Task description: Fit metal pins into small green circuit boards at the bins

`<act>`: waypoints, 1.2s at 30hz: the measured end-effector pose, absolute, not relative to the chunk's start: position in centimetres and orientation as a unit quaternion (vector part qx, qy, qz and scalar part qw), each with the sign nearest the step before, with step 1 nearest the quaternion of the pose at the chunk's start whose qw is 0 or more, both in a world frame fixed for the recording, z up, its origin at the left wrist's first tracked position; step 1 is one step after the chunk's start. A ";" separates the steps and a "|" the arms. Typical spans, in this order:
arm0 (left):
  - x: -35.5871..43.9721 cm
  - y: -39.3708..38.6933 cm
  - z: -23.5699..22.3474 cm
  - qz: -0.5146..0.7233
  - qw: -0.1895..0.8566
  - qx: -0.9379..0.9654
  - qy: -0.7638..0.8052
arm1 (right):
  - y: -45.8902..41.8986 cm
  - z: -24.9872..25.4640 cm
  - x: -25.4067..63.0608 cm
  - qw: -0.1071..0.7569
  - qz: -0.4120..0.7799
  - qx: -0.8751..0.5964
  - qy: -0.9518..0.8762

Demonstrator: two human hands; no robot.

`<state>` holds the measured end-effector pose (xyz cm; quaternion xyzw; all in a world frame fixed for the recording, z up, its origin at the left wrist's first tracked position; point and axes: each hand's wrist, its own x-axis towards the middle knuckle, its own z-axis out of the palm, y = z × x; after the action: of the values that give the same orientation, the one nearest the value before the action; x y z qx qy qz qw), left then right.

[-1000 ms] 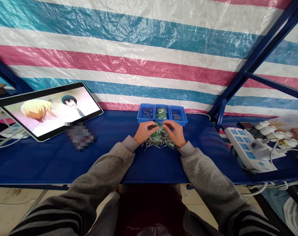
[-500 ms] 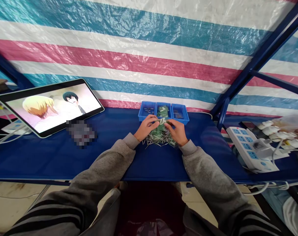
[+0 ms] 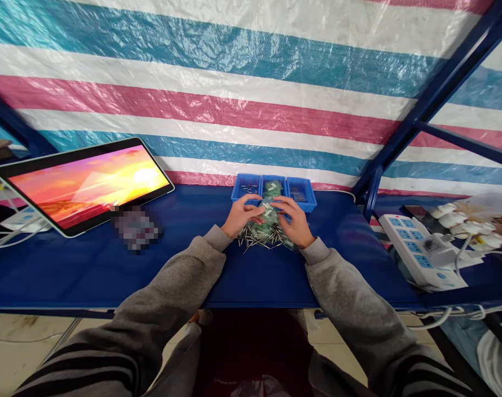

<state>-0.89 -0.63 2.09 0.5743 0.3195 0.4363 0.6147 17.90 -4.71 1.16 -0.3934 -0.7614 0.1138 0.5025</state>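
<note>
Between my hands is a small greenish plastic bag (image 3: 269,216) with a white label. My left hand (image 3: 240,216) is closed on its left edge, thumb and fingers pinching it. My right hand (image 3: 295,221) is at the bag's right side, thumb and forefinger apart; whether a fingertip touches the bag is hard to see. Under and in front of both hands lies a loose pile of thin metal pins (image 3: 257,237). Just behind stand three joined blue bins: the left bin (image 3: 239,199) has a few metal pieces, the middle one green bags (image 3: 272,187), the right one (image 3: 309,205) small dark parts.
On the left a tablet (image 3: 89,182) leans up, with a blurred-out item (image 3: 137,229) in front of it. To the right lie a white power strip (image 3: 420,253) with plugs and several white chargers (image 3: 462,220). A blue metal frame post (image 3: 373,190) rises behind the blue table (image 3: 185,215).
My right thumb and forefinger have spread apart from their pinch at the bag. My left hand keeps its hold. The tablet's picture has changed, and the view has shifted slightly.
</note>
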 end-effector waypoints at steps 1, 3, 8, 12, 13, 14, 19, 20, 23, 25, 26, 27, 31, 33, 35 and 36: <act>-0.9 -0.6 2.1 0.442 0.618 0.567 0.319 | -4.6 1.0 18.0 0.495 0.109 -0.392 -0.767; -0.9 -0.6 2.2 0.455 0.620 0.556 0.314 | -4.3 0.7 18.1 0.488 0.100 -0.401 -0.769; -0.7 -0.6 1.9 0.469 0.614 0.562 0.296 | -4.3 0.8 18.2 0.475 0.090 -0.400 -0.779; -1.0 -0.5 2.1 0.461 0.570 0.613 0.296 | -4.5 0.9 17.9 0.489 0.087 -0.414 -0.763; -1.1 -0.5 2.2 0.462 0.535 0.640 0.302 | -4.5 0.8 17.8 0.500 0.102 -0.424 -0.748; -1.2 -0.5 2.3 0.461 0.496 0.669 0.308 | -4.5 0.8 17.8 0.511 0.121 -0.436 -0.731; -1.3 -0.4 2.3 0.420 0.490 0.702 0.301 | -4.6 0.8 17.9 0.525 0.254 -0.458 -0.671; -1.3 -0.5 2.3 0.419 0.516 0.685 0.299 | -4.7 0.9 17.9 0.524 0.264 -0.455 -0.670; -1.3 -0.5 2.3 0.438 0.574 0.625 0.298 | -4.9 1.4 18.0 0.526 0.245 -0.422 -0.697; -1.3 -0.5 2.3 0.429 0.605 0.601 0.298 | -5.0 1.7 18.1 0.523 0.202 -0.398 -0.726; -1.3 -0.5 2.3 0.418 0.616 0.598 0.298 | -4.9 1.8 18.0 0.520 0.181 -0.395 -0.735; -1.2 -0.4 2.2 0.408 0.619 0.600 0.299 | -4.8 1.7 18.0 0.518 0.166 -0.401 -0.737; -1.1 -0.3 1.9 0.417 0.562 0.645 0.307 | -4.5 1.2 17.9 0.515 0.196 -0.458 -0.698; -1.1 -0.3 2.0 0.410 0.540 0.668 0.307 | -4.5 1.1 17.9 0.515 0.238 -0.472 -0.675; -1.2 -0.5 2.2 0.403 0.539 0.670 0.313 | -4.6 1.2 18.0 0.518 0.263 -0.468 -0.667; -1.3 -0.6 2.3 0.408 0.545 0.660 0.319 | -4.7 1.3 18.0 0.517 0.263 -0.458 -0.674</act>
<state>-1.30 -0.56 2.33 0.6600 0.3185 0.4079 0.5446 18.04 -4.67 1.29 -0.4575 -0.6743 0.2627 0.5167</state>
